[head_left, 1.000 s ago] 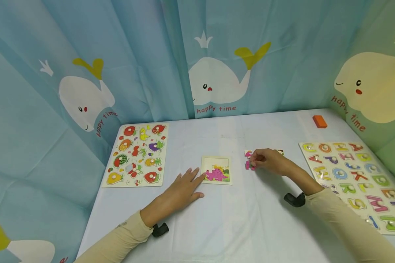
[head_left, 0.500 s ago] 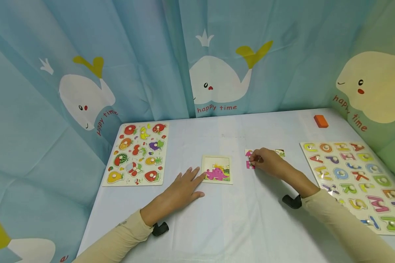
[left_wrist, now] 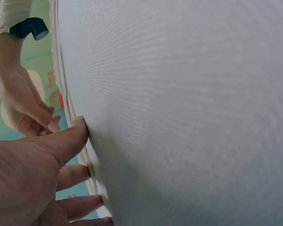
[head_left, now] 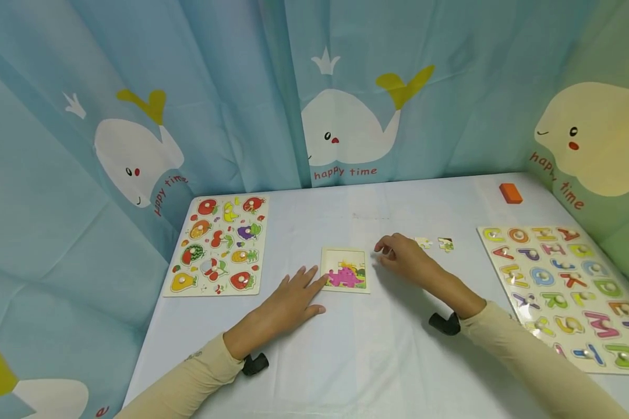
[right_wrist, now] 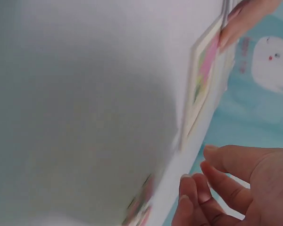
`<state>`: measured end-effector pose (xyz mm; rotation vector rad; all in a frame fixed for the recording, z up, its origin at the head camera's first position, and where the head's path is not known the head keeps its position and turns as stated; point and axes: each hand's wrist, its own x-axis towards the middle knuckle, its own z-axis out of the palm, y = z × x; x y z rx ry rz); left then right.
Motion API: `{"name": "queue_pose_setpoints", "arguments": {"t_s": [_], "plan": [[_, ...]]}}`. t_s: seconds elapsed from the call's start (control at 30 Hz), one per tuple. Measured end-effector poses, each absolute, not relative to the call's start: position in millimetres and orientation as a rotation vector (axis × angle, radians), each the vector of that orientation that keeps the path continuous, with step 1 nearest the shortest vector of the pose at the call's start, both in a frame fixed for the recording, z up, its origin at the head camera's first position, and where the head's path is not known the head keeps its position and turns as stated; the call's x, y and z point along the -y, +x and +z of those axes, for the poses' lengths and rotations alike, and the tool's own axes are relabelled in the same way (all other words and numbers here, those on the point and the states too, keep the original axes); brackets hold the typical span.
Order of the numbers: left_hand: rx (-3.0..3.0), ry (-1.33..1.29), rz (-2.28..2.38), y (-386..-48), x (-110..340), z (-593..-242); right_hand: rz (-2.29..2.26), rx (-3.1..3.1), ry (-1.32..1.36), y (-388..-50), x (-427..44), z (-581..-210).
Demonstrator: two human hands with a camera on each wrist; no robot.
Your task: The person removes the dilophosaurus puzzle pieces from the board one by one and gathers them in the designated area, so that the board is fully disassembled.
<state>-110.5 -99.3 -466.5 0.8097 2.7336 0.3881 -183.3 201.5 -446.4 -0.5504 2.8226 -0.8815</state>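
While left hand [head_left: 292, 298], fingers straight, touches cream-framed puzzle [head_left: 338, 256], pink dinosaur [head_left: 347, 278], top bare, right hand [head_left: 406, 256] curled, grip unclear.

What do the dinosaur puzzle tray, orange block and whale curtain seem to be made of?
Dinosaur puzzle tray: likely wood or fiberboard, smooth; pale and rigid where bare.
Orange block: painted wood or plastic, unclear which; evenly coloured, crisply edged.
Whale curtain: fabric, perhaps synthetic, matte, hanging in folds.
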Motion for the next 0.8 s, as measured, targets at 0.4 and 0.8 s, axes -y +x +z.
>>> {"name": "queue_pose_setpoints", "arguments": {"t_s": [0.4,0.8], "plan": [[-2.730,0.825,0.369,-112.5,99.7,-470.1,-0.863,-2.715,-0.685,-170.8,-148.1,-451.4],[-2.734,0.813,0.360,-111.8,100.5,-466.9,-0.806,-2.717,-0.780,-173.1,-141.8,-455.0]]}}
